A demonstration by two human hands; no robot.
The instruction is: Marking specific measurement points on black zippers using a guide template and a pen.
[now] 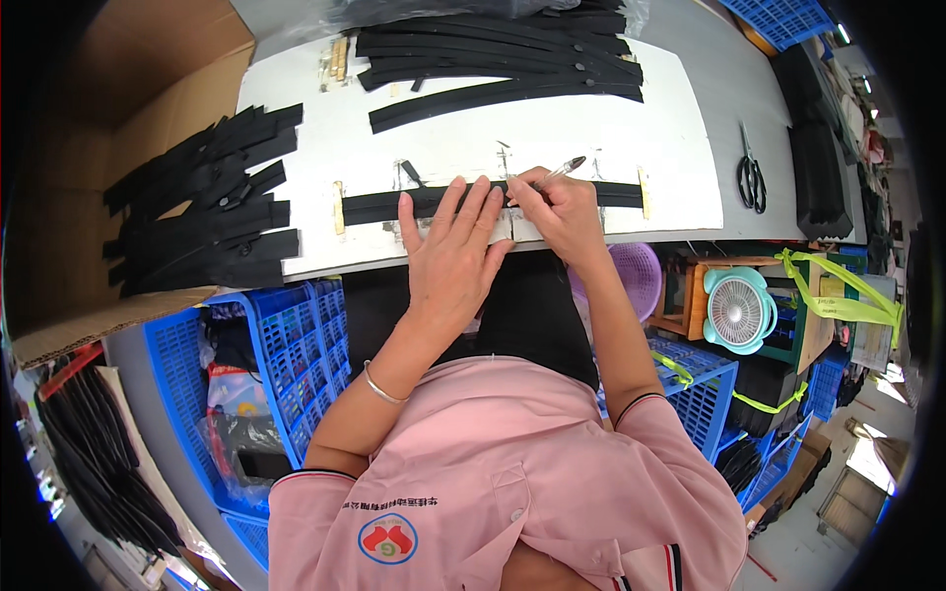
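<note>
A long black zipper lies straight across the white board, between two tan end strips fixed to it. My left hand rests flat on the zipper with its fingers spread, pressing it against the board. Just right of it, my right hand pinches a clear ballpoint pen. The pen slants up to the right; its tip is hidden by my fingers near the zipper's middle. A small black pull tab sticks out above the zipper, left of my fingers. Dark marks show on the board around the zipper.
More black zippers lie in a bundle at the board's far side. Another pile sits at the left by an open cardboard box. Black-handled scissors lie at right. Blue crates and a turquoise fan stand below table level.
</note>
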